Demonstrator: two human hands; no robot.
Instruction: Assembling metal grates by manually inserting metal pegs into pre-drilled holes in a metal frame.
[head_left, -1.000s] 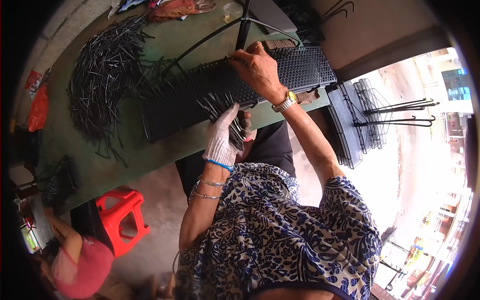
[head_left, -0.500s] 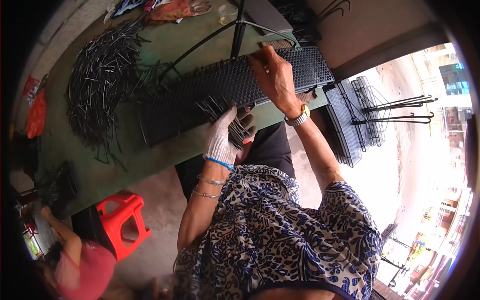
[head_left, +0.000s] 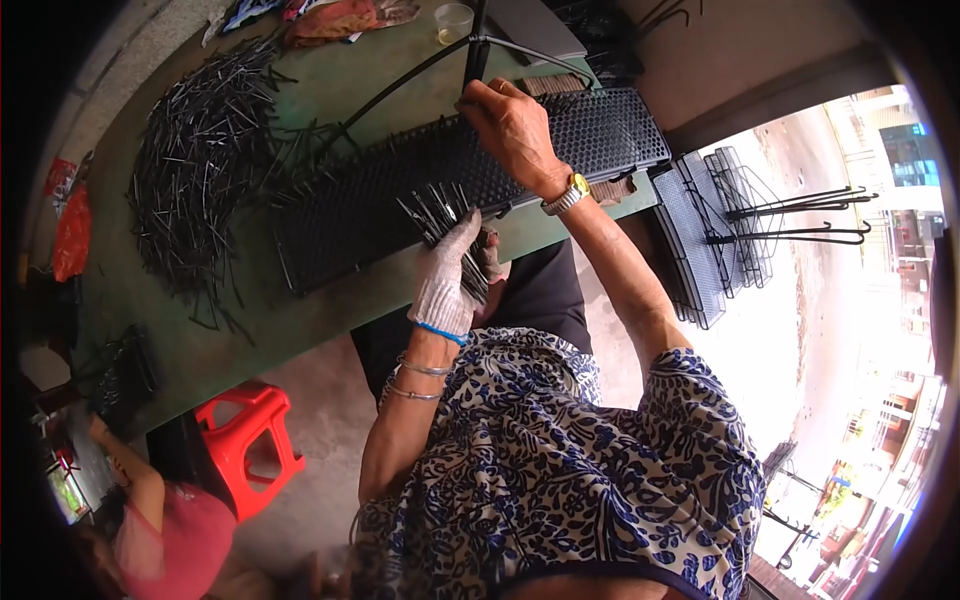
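My left hand, in a whitish knitted glove with a blue cuff, is closed round a bundle of thin black rods near the front edge of a long black perforated metal rack. The rods fan out past my thumb. At the rack's far edge is my bare right hand, its fingertips pinched together beside an upright black post. Whatever sits between those fingertips is too small or hidden to make out. Short rod ends stick up along the rack's far edge to the left of this hand.
A big heap of black rods lies on the green table at left. At the back are an orange glove and a clear cup. More mesh racks stand right. A red stool and a person in pink are lower left.
My right hand has moved left and slightly away from me along the rack's far edge, toward the post. The left hand has stayed nearly in place with its bundle, turning slightly.
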